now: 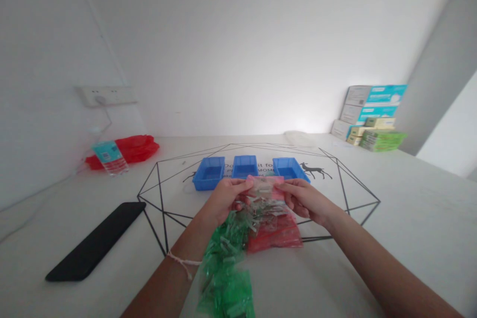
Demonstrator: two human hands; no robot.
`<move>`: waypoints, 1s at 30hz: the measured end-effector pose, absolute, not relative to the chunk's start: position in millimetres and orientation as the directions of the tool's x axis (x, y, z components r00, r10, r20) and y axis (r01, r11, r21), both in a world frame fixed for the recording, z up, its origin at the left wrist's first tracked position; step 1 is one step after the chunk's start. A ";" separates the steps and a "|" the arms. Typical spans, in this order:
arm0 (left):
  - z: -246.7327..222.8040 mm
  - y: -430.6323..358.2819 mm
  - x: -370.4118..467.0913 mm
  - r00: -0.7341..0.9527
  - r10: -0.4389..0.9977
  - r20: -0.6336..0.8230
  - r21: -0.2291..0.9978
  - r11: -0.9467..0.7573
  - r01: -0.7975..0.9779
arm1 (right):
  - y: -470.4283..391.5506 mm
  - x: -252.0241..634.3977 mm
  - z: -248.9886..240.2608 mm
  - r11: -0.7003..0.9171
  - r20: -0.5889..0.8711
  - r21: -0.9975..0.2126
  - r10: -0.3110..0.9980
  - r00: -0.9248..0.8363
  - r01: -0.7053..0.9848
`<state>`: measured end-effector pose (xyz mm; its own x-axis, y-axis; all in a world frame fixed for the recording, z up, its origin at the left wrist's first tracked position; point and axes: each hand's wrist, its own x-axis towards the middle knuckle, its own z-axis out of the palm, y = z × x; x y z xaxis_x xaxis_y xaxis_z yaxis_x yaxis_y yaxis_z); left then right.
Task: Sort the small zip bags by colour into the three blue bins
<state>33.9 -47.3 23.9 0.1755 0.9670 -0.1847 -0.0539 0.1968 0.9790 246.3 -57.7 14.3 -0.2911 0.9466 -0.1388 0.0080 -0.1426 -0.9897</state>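
Note:
Between my two hands is a small see-through plastic bag with a pink top edge (265, 186). My left hand (230, 198) pinches its left upper corner, and my right hand (302, 196) pinches the right one. Small pieces seem to be inside, too blurred to name. Below the hands lies a pile of clear and red plastic bags (276, 232). Green plastic bags (225, 278) are heaped beside my left forearm, reaching toward the front edge. Just beyond the hands stand three blue trays, the left (196, 179), the middle (245, 158) and the right one (304, 175).
A black flat pad (97, 241) lies at the left. Behind it are a water bottle (111, 158) and a red plastic bag (139, 147). Stacked boxes (383, 94) stand at the back right. A cable (40, 194) runs along the left wall below a power socket (119, 95).

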 end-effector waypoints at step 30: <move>19.4 -34.1 20.2 0.234 0.957 0.174 0.985 -0.168 -0.046 | -51.8 243.9 9.4 0.404 0.339 -0.872 0.905 -0.256 0.277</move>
